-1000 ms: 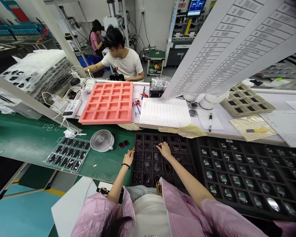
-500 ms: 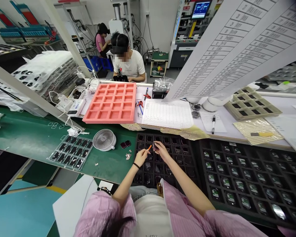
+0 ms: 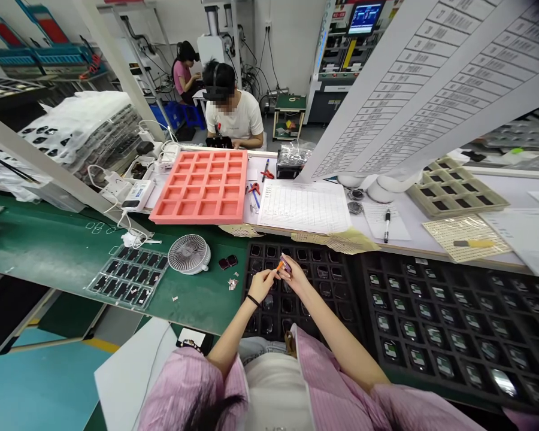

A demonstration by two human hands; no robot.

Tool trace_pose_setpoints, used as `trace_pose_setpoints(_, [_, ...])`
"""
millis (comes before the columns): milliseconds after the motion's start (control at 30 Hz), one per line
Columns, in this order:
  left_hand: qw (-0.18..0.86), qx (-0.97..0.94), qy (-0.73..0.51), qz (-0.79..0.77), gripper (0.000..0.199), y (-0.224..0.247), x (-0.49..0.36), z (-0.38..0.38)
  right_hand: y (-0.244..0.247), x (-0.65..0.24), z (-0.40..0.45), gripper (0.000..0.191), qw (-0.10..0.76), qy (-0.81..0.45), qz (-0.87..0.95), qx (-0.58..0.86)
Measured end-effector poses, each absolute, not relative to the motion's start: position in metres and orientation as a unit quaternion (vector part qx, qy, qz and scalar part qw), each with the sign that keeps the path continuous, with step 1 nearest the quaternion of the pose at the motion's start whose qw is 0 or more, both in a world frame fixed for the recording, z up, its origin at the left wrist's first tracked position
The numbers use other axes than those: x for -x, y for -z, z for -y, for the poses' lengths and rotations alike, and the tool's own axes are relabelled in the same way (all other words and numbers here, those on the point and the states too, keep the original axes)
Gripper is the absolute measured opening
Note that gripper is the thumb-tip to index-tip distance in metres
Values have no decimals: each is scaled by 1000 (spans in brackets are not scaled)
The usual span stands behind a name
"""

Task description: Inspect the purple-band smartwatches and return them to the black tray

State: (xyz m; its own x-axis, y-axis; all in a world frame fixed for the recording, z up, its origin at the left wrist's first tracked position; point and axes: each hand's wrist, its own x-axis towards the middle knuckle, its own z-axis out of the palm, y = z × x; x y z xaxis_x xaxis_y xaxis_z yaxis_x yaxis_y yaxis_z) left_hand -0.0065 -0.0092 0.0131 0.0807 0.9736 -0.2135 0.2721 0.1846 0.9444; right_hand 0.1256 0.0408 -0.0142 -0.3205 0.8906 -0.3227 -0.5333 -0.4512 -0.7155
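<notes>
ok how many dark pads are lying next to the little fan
2: one dark pad and a second right beside it, on the green mat, right of the desk fan

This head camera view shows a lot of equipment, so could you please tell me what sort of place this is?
It looks like an electronics assembly workshop: black compartment trays hold rows of small devices, a green workbench mat runs along the bench, and an industrial machine with a display stands behind.

Electronics assembly workshop: green workbench (image 3: 40, 239), black component trays (image 3: 424, 383), press machines (image 3: 335, 78)
</notes>
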Motion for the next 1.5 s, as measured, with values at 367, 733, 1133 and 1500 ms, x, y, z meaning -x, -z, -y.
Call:
trace_pose_setpoints(367, [565, -513, -353, -541, 57, -14, 6, 7, 4, -123, -35, 43, 436, -801, 229, 340])
trace_pose_setpoints(733, [569, -481, -399, -534, 59, -9, 0, 22, 5, -120, -22, 49, 418, -824, 204, 323])
trace_pose_setpoints(1133, [598, -419, -390, -561, 63, -1, 1, 25, 22, -115, -10, 47, 452, -789, 212, 359])
trace_pose_setpoints(1500, [539, -380, -393, -641, 49, 24, 12, 17, 54, -108, -4, 39, 433, -664, 348, 500])
